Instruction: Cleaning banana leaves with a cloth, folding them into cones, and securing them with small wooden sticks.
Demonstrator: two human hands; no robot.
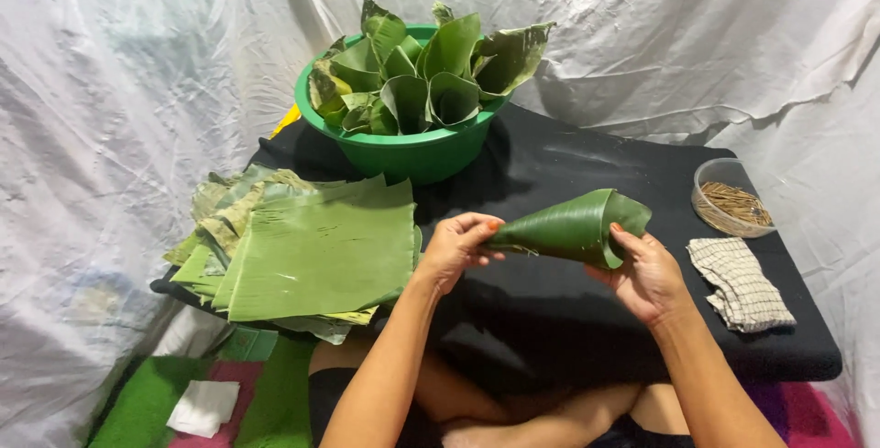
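A banana leaf rolled into a cone (570, 226) is held sideways above the black table (587, 173). My left hand (456, 246) pinches its pointed tip. My right hand (643, 274) grips the wide open end, thumb inside the rim. A stack of flat cut banana leaves (312, 246) lies at the table's left, just beside my left hand. A green plastic basin (412, 150) at the back holds several finished leaf cones (422, 68).
A clear round container of thin wooden sticks (731, 198) stands at the right, with a folded checked cloth (742, 283) in front of it. White sheeting hangs all around. A green mat and a white cloth (203, 406) lie on the floor at lower left.
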